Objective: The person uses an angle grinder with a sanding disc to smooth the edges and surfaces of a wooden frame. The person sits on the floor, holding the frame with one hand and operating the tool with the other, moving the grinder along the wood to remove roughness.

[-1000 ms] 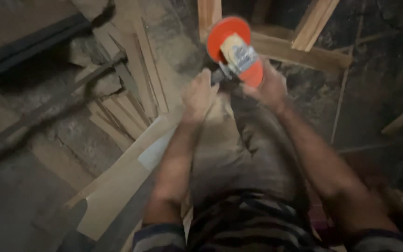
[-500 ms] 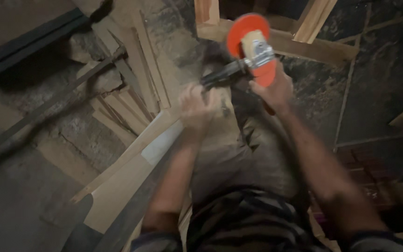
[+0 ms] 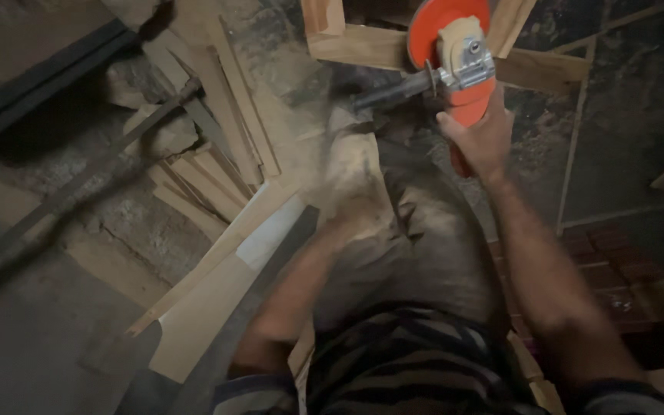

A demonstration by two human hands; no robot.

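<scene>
Seemingly upright, orange grinder [image 3: 459,69] points its handle left.

Wooden frame [image 3: 378,48] and strips [image 3: 217,165] crowding the grinder [image 3: 455,69].

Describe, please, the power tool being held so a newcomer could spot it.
Start at the pale wooden frame at top centre. Just in front of it the right hand grasps an angle grinder: the only bright orange thing among brown boards, with a dark side handle.
</scene>
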